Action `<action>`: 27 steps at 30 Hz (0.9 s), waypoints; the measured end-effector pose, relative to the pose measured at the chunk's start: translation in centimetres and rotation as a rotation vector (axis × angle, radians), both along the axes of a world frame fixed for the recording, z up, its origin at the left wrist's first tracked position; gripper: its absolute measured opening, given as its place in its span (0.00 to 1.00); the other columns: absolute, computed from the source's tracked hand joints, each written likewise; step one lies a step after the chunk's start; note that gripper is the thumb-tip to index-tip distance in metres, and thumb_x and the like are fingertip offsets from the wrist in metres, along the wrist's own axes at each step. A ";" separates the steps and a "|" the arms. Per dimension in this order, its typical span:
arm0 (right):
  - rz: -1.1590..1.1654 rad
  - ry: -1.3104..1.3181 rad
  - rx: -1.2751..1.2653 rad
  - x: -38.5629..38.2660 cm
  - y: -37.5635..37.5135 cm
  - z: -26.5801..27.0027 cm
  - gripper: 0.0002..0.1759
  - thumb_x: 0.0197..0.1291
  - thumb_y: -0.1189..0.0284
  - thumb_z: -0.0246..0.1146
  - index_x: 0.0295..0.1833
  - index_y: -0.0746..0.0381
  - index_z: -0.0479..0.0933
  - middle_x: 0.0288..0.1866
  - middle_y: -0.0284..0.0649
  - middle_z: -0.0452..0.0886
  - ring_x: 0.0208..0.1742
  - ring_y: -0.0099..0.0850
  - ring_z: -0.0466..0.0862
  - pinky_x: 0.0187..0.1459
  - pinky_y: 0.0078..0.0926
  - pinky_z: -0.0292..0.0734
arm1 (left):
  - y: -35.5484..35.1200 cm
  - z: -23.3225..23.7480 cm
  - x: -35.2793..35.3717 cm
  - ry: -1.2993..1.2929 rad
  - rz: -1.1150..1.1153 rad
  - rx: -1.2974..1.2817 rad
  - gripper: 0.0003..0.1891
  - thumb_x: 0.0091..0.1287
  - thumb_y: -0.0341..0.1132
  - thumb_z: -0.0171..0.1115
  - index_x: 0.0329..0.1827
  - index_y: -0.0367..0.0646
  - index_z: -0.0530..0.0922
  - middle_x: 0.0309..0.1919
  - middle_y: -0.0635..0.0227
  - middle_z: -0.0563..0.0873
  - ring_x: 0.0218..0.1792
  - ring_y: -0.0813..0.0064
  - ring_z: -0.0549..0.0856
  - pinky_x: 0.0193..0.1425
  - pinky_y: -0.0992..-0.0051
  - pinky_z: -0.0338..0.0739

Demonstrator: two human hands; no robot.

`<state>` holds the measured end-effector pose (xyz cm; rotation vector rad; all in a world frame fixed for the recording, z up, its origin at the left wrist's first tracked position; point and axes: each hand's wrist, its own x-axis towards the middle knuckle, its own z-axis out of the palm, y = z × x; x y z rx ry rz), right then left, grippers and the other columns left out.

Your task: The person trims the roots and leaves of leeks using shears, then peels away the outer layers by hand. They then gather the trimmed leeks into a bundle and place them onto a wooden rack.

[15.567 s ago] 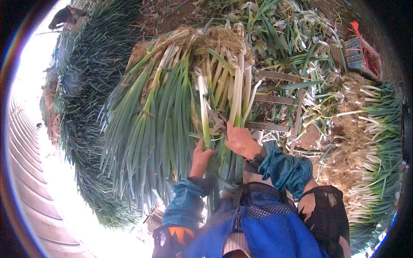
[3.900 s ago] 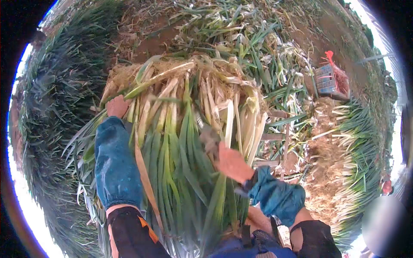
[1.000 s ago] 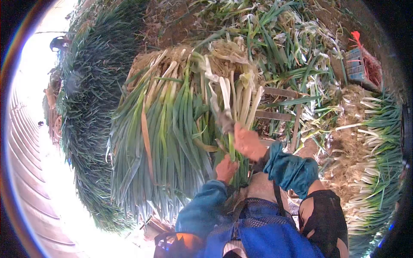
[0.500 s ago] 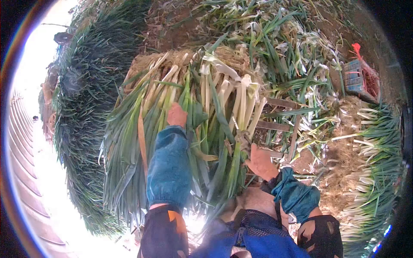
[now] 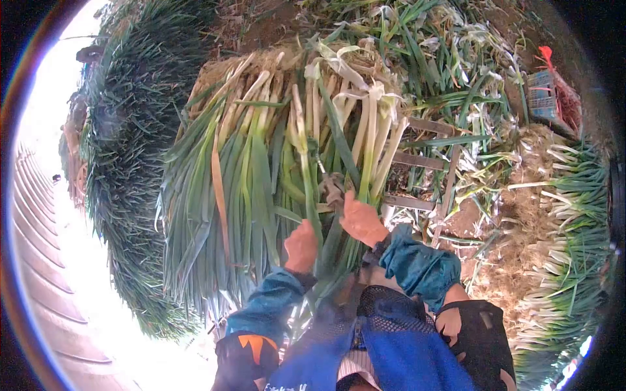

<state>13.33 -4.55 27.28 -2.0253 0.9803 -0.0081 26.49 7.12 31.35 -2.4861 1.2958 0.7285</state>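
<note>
My left hand (image 5: pixel 301 247), in a blue-green sleeve, is closed around the green leaves of a long green onion (image 5: pixel 302 146). The white stalk of that onion points away from me, across the pile. Close to its right side, my right hand (image 5: pixel 363 220) is wrapped around a small grey metal tool (image 5: pixel 332 189) with a thin tip like a nozzle. The tip points up beside the onion's stalk. Under and around both hands lies a pile of unpeeled green onions (image 5: pixel 241 169), roots at the far side and leaves hanging toward me.
A dense bank of green leaves (image 5: pixel 140 163) stands at the left. Peeled onions (image 5: pixel 561 254) lie in a row at the right. Slatted bars (image 5: pixel 417 159) show beside the pile, with stripped leaves (image 5: pixel 450 65) scattered beyond. A blue crate (image 5: pixel 542 98) holds red strings.
My left hand has come back toward my body and rightward, drawing an onion with it. My right hand has moved left with the tool, up to that onion. The view has shifted slightly.
</note>
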 end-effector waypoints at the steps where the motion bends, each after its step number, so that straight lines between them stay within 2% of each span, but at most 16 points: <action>1: 0.052 -0.019 -0.051 -1.0 0.3 0.0 0.22 0.48 0.69 0.63 0.44 0.67 0.62 0.22 0.49 0.78 0.24 0.51 0.80 0.25 0.45 0.76 | -0.2 0.2 -0.2 0.057 0.003 0.006 0.09 0.58 0.37 0.58 0.36 0.41 0.72 0.29 0.57 0.81 0.36 0.56 0.83 0.36 0.60 0.78; 2: 0.086 0.021 -0.006 -1.8 0.4 0.5 0.27 0.48 0.67 0.63 0.48 0.71 0.60 0.24 0.50 0.78 0.26 0.50 0.80 0.26 0.45 0.76 | -0.4 0.1 -0.3 0.116 0.005 0.011 0.11 0.59 0.39 0.58 0.37 0.41 0.72 0.31 0.56 0.81 0.38 0.56 0.82 0.37 0.60 0.77; 3: 0.116 0.062 0.037 -2.4 0.5 1.2 0.32 0.49 0.65 0.63 0.53 0.74 0.59 0.27 0.51 0.78 0.28 0.50 0.80 0.27 0.44 0.76 | -1.5 -0.4 -0.3 0.056 0.054 -0.055 0.17 0.57 0.45 0.62 0.38 0.40 0.71 0.33 0.53 0.78 0.37 0.50 0.80 0.36 0.54 0.74; 4: 0.146 0.103 0.077 -2.8 0.4 2.0 0.37 0.50 0.63 0.64 0.57 0.77 0.58 0.29 0.52 0.78 0.30 0.49 0.80 0.29 0.43 0.76 | -2.9 -1.5 0.2 0.065 0.078 -0.190 0.17 0.57 0.45 0.61 0.38 0.40 0.71 0.34 0.53 0.78 0.38 0.50 0.80 0.37 0.54 0.74; 5: 0.170 0.164 0.105 -3.0 0.1 3.3 0.37 0.50 0.63 0.64 0.57 0.77 0.57 0.29 0.53 0.78 0.30 0.50 0.80 0.29 0.44 0.75 | -4.1 -2.9 0.7 0.073 0.105 -0.324 0.18 0.57 0.45 0.61 0.38 0.39 0.70 0.36 0.53 0.77 0.39 0.49 0.80 0.38 0.54 0.74; 8: 0.113 0.148 0.100 -4.0 0.9 2.3 0.38 0.50 0.63 0.64 0.58 0.77 0.56 0.29 0.52 0.77 0.30 0.51 0.80 0.28 0.44 0.75 | -8.3 -7.3 1.4 -0.045 0.128 -0.275 0.17 0.58 0.43 0.59 0.41 0.40 0.69 0.38 0.57 0.77 0.40 0.52 0.80 0.40 0.59 0.78; 9: 0.088 0.145 0.049 -4.0 0.7 3.0 0.28 0.49 0.66 0.63 0.49 0.73 0.61 0.25 0.52 0.78 0.28 0.49 0.82 0.28 0.43 0.78 | -9.2 -8.6 1.5 -0.089 0.150 -0.264 0.16 0.58 0.42 0.58 0.40 0.41 0.69 0.38 0.57 0.77 0.39 0.52 0.80 0.40 0.59 0.78; 11: 0.092 0.037 -0.032 -4.6 0.8 3.7 0.30 0.49 0.66 0.62 0.51 0.74 0.61 0.25 0.52 0.78 0.27 0.49 0.81 0.28 0.43 0.77 | -10.1 -10.1 1.7 -0.082 0.206 -0.244 0.14 0.55 0.39 0.59 0.38 0.39 0.71 0.35 0.54 0.80 0.40 0.49 0.81 0.40 0.59 0.78; 13: 0.108 -0.053 -0.120 -4.8 1.7 3.8 0.33 0.49 0.67 0.62 0.55 0.75 0.59 0.24 0.51 0.78 0.25 0.48 0.81 0.28 0.42 0.77 | -10.2 -7.9 2.0 0.048 0.334 -0.226 0.15 0.53 0.39 0.60 0.37 0.38 0.72 0.35 0.51 0.81 0.41 0.48 0.80 0.41 0.58 0.77; 15: 0.133 0.031 -0.024 -3.5 1.6 4.2 0.31 0.49 0.66 0.63 0.52 0.75 0.60 0.22 0.49 0.77 0.25 0.47 0.81 0.27 0.41 0.77 | -9.7 -6.4 3.0 0.149 0.429 -0.215 0.16 0.50 0.38 0.61 0.38 0.37 0.74 0.36 0.46 0.82 0.43 0.47 0.80 0.44 0.57 0.74; 17: 0.136 0.045 0.025 -2.1 0.9 3.7 0.26 0.50 0.66 0.63 0.47 0.73 0.62 0.21 0.47 0.77 0.25 0.45 0.82 0.25 0.41 0.77 | -7.8 -4.9 3.6 0.273 0.447 -0.256 0.16 0.50 0.39 0.60 0.39 0.38 0.75 0.37 0.48 0.82 0.42 0.47 0.80 0.46 0.57 0.73; 19: 0.100 0.076 -0.035 -0.5 -0.2 1.8 0.35 0.50 0.65 0.63 0.55 0.77 0.56 0.25 0.49 0.76 0.26 0.46 0.80 0.25 0.40 0.76 | -5.8 -4.9 4.2 0.290 0.447 -0.263 0.17 0.52 0.39 0.58 0.42 0.39 0.76 0.37 0.49 0.82 0.43 0.48 0.80 0.46 0.57 0.72; 21: 0.059 0.024 -0.227 0.3 -0.4 1.4 0.24 0.52 0.69 0.60 0.47 0.74 0.62 0.21 0.46 0.78 0.24 0.42 0.82 0.25 0.41 0.78 | -3.9 -4.1 4.0 0.361 0.423 -0.258 0.17 0.52 0.39 0.58 0.42 0.39 0.76 0.38 0.49 0.82 0.43 0.47 0.79 0.45 0.57 0.72; 24: 0.189 -0.037 -0.108 -1.7 1.3 4.7 0.29 0.52 0.68 0.60 0.53 0.77 0.60 0.22 0.48 0.78 0.25 0.44 0.82 0.26 0.42 0.78 | -1.2 -3.2 3.2 0.401 0.406 -0.233 0.17 0.51 0.39 0.58 0.42 0.39 0.75 0.39 0.48 0.81 0.45 0.47 0.78 0.46 0.57 0.71; 25: 0.143 0.003 0.038 -2.1 2.1 6.0 0.35 0.52 0.68 0.59 0.59 0.79 0.56 0.24 0.50 0.79 0.26 0.47 0.82 0.26 0.42 0.78 | -0.4 -3.1 2.9 0.401 0.407 -0.224 0.18 0.51 0.38 0.58 0.42 0.39 0.75 0.40 0.48 0.81 0.46 0.47 0.78 0.47 0.57 0.71; 27: 0.188 0.061 0.053 -2.1 3.0 6.2 0.35 0.51 0.68 0.59 0.59 0.78 0.55 0.24 0.51 0.79 0.26 0.48 0.82 0.27 0.42 0.78 | 0.4 -2.6 2.6 0.401 0.457 -0.178 0.18 0.49 0.38 0.59 0.42 0.37 0.75 0.41 0.47 0.80 0.47 0.47 0.77 0.49 0.58 0.70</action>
